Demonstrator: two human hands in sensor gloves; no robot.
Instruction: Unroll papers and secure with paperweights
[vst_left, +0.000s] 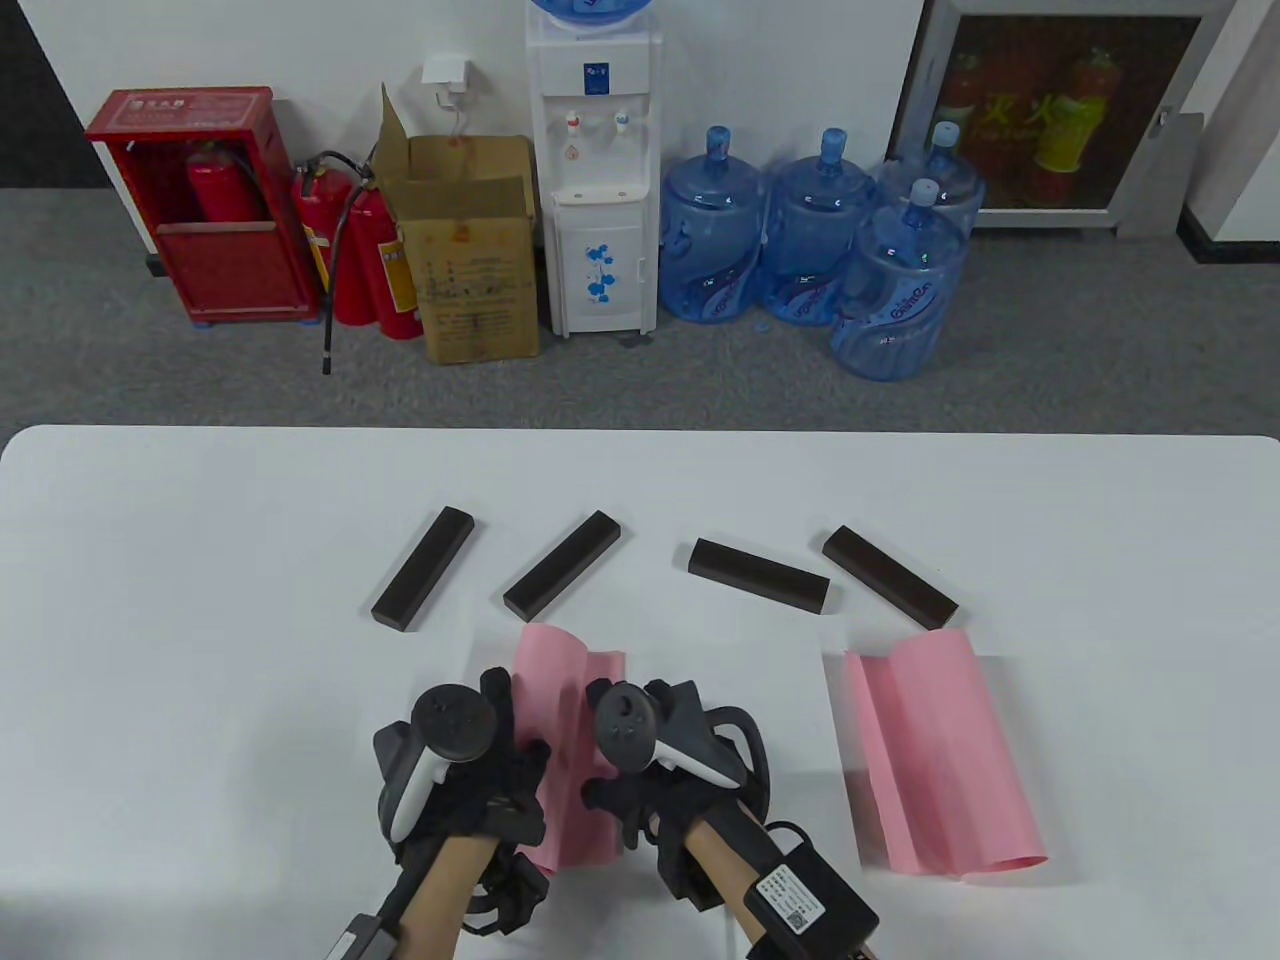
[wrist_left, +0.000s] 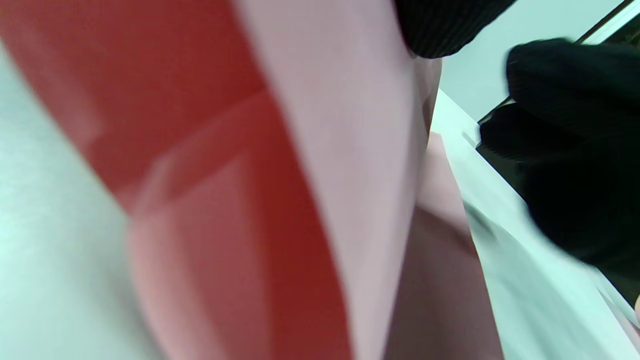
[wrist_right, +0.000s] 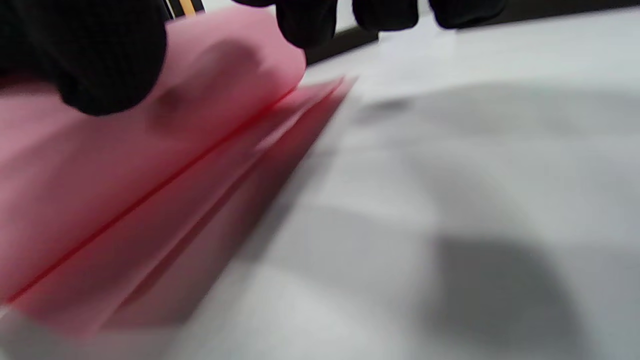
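The left pink paper (vst_left: 570, 690), partly curled, lies on the white table (vst_left: 200, 600) under both hands. My left hand (vst_left: 500, 725) holds its left side; a fingertip (wrist_left: 440, 25) shows over the lifted sheet (wrist_left: 350, 150). My right hand (vst_left: 620, 800) holds its right side, thumb (wrist_right: 90, 60) on the curl (wrist_right: 150, 165) and fingertips (wrist_right: 305, 20) past its edge. A second pink paper (vst_left: 940, 750) lies loosely curled to the right, untouched. Several dark bar paperweights lie in a row behind the papers, such as the left one (vst_left: 422, 567) and the right one (vst_left: 890, 577).
Two more paperweights (vst_left: 562, 564) (vst_left: 760, 575) lie just beyond the left paper. Beyond the table's far edge are a water dispenser (vst_left: 595, 170), blue bottles (vst_left: 810, 230), a cardboard box (vst_left: 470, 250) and red fire extinguishers (vst_left: 360, 250).
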